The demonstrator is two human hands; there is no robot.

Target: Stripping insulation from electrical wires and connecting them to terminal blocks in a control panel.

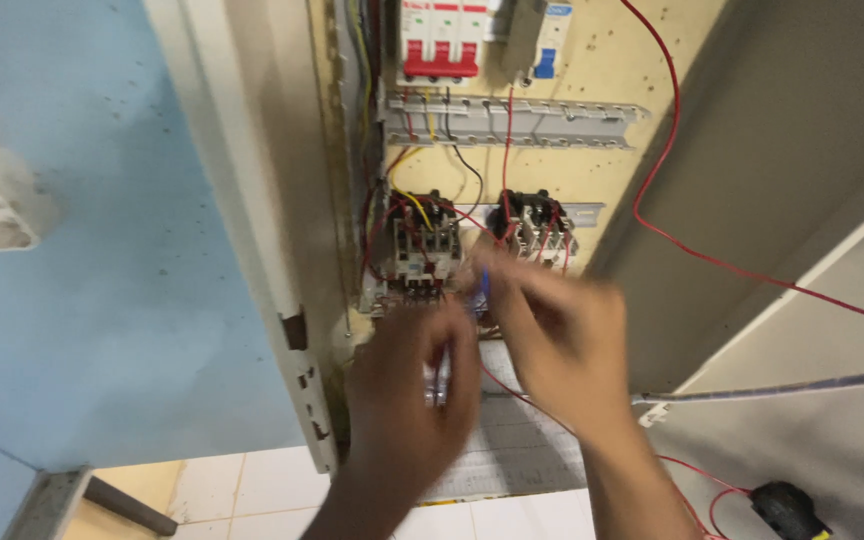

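Both my hands reach up into an open electrical cabinet [592, 60] with a cream back panel. My left hand [412, 390] is blurred, its fingers curled just below a wired contactor [415, 248]. My right hand [552, 330] is raised beside it, fingers pinched around a thin blue-tipped tool or wire end [483, 285] near a second contactor [534, 226]. A red wire [522, 398] runs under my right wrist. What my left hand holds is lost in the blur.
Red-and-white breakers [440, 40] sit at the top above a grey slotted wire duct [512, 122]. A long red wire [672, 120] loops out to the right. The cabinet door edge [252, 250] stands left, against a blue wall [82, 230]. A black and yellow tool [787, 508] lies at bottom right.
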